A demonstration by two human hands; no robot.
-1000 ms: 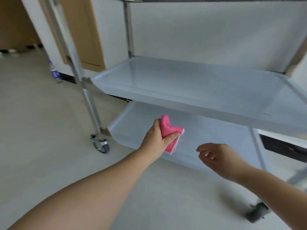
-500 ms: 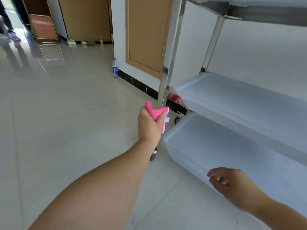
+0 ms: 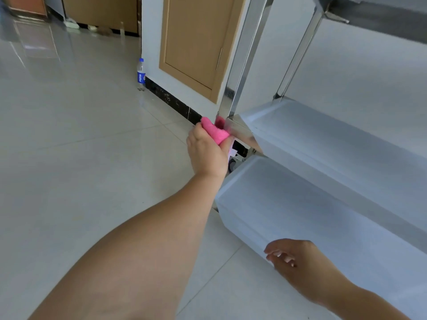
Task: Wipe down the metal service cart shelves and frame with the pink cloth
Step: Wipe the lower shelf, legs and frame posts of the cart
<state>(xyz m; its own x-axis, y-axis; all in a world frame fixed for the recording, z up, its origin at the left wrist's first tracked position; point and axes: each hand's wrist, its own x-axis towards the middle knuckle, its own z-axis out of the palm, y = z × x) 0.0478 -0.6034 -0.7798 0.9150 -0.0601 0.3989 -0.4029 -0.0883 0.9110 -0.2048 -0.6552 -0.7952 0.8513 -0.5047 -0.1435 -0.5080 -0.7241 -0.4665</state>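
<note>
My left hand [image 3: 208,151] grips the bunched pink cloth [image 3: 215,131] and presses it against the cart's near-left metal upright [image 3: 245,56], right at the corner of the middle shelf [image 3: 323,139]. The bottom shelf [image 3: 300,215] lies below, and the underside of the top shelf [image 3: 374,17] shows at the upper right. A second upright [image 3: 300,49] stands at the back. My right hand [image 3: 298,264] hovers low by the front edge of the bottom shelf, fingers loosely curled and holding nothing.
A Pepsi bottle [image 3: 141,73] stands on the tiled floor [image 3: 80,146] by the white wall's black skirting. A wooden cabinet door [image 3: 196,42] sits behind the cart's left side. A caster [image 3: 233,163] shows under the cloth hand.
My left hand has carried the pink cloth from in front of the bottom shelf leftward to the near-left post, now touching it. The view has swung left and my right hand has dropped lower.
</note>
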